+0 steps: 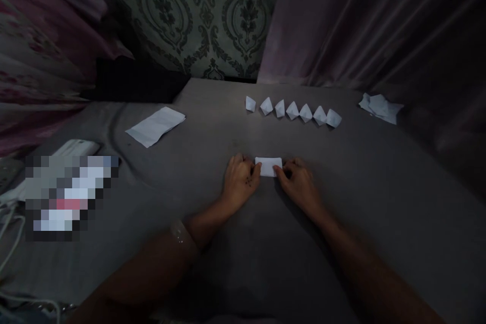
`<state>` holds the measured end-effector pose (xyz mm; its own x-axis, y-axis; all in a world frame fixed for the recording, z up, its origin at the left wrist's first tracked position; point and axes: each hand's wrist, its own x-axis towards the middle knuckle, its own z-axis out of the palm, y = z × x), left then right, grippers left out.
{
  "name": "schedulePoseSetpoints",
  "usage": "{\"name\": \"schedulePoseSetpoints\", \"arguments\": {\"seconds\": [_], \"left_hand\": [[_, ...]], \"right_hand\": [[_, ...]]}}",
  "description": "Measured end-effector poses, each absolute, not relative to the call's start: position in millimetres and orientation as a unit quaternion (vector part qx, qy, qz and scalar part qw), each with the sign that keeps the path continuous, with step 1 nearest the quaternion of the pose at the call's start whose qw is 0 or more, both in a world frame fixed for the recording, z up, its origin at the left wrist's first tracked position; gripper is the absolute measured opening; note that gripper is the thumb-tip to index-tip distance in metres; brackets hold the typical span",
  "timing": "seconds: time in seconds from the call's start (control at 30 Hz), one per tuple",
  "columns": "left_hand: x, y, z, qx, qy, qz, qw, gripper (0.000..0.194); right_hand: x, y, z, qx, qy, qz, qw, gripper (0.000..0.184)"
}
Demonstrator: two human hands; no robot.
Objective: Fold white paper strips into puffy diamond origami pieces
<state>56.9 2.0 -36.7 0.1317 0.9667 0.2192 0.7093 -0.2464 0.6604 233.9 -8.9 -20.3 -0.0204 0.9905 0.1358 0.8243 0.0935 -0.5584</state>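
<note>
A small folded piece of white paper (269, 166) is held flat between my two hands, low over the grey cloth surface (205, 136). My left hand (241, 178) grips its left end, thumb on top and fingers curled behind. At the right end, my right hand (299, 181) pinches it the same way, with the thumb pressing on the near face. Beyond my hands stands a row of several small pointed folded-paper shapes (292, 110). The fingers behind the paper are partly hidden.
A stack of white paper sheets (156, 125) lies left of the row. Crumpled paper pieces (380, 107) rest at the far right. On the left are a blurred-out device (76, 192), a white object (78, 147) behind it and white cables (15, 243). Dark cloth (136, 81) covers the back left.
</note>
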Motion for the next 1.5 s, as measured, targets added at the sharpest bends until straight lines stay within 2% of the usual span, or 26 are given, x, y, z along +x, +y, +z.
{"name": "schedulePoseSetpoints", "arguments": {"seconds": [0.33, 0.67, 1.07, 1.5], "left_hand": [[59, 5, -29, 0.689, 0.615, 0.308, 0.228, 0.032], [59, 3, -22, 0.697, 0.621, 0.293, 0.207, 0.034], [59, 4, -21, 0.69, 0.624, 0.284, 0.233, 0.034], [58, 5, -33, 0.71, 0.607, 0.298, 0.198, 0.034]], "right_hand": [[233, -6, -24, -0.671, -0.686, 0.162, 0.23, 0.034], [232, -6, -24, -0.673, -0.688, 0.165, 0.215, 0.038], [232, -4, -27, -0.676, -0.689, 0.155, 0.209, 0.035], [230, -5, -22, -0.686, -0.687, 0.155, 0.183, 0.033]]}}
